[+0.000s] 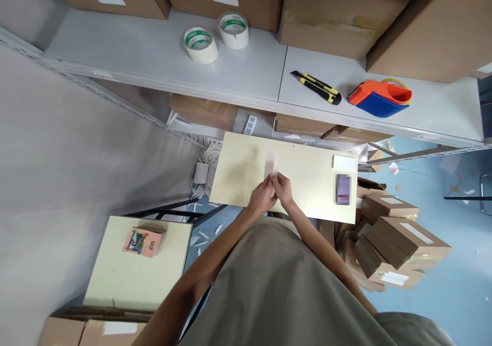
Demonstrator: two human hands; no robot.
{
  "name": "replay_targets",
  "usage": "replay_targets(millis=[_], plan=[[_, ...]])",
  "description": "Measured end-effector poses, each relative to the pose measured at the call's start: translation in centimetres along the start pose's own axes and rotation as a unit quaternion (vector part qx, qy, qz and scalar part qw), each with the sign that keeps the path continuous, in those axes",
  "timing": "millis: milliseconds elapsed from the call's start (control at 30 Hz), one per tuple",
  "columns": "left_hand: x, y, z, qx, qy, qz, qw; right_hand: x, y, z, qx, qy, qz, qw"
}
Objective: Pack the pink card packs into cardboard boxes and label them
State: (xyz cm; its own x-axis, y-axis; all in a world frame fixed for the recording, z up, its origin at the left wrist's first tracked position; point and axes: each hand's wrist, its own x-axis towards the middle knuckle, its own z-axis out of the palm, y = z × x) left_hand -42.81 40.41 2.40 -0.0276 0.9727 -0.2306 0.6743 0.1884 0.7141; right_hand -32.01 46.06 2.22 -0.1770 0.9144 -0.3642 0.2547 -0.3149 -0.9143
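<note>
Over the cream tabletop [307, 182], my left hand [262, 197] and my right hand [282, 188] meet, fingertips pinched close together. Between them is a small pale strip [271, 164] that sticks up past the fingers, its upper end blurred; its exact kind does not show. Both hands are closed on it, and the lower part of the strip is mostly hidden by the fingers. To the right on the same tabletop lie a white flat piece [344, 162] and a purple rectangular item [343, 189] whose surface is pixelated.
On the grey shelf [154, 54] ahead stand two rolls of white tape [202, 54], a yellow-black utility knife [317, 87] and an orange-blue tape dispenser [378, 100]. Cardboard boxes [407, 241] are piled at right. A side table [103, 264] at left carries pink booklets [144, 242].
</note>
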Motion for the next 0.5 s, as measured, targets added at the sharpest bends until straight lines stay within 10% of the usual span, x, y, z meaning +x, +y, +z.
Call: replay_targets(millis=[133, 267, 500], plan=[[-0.8, -2.6, -1.0, -0.140, 0.017, 0.029, 0.990, 1.1, 0.8, -0.8, 0.064, -0.005, 0.039, 0.997], [-0.7, -5.5, -4.7, -0.253, 0.117, -0.084, 0.957, 1.4, -0.3, -1.6, 0.217, -0.111, 0.110, 0.963], [-0.6, -5.6, -9.1, -0.480, 0.072, -0.134, 0.864, 1.0, -2.3, -1.5, 0.325, -0.174, 0.145, 0.918]])
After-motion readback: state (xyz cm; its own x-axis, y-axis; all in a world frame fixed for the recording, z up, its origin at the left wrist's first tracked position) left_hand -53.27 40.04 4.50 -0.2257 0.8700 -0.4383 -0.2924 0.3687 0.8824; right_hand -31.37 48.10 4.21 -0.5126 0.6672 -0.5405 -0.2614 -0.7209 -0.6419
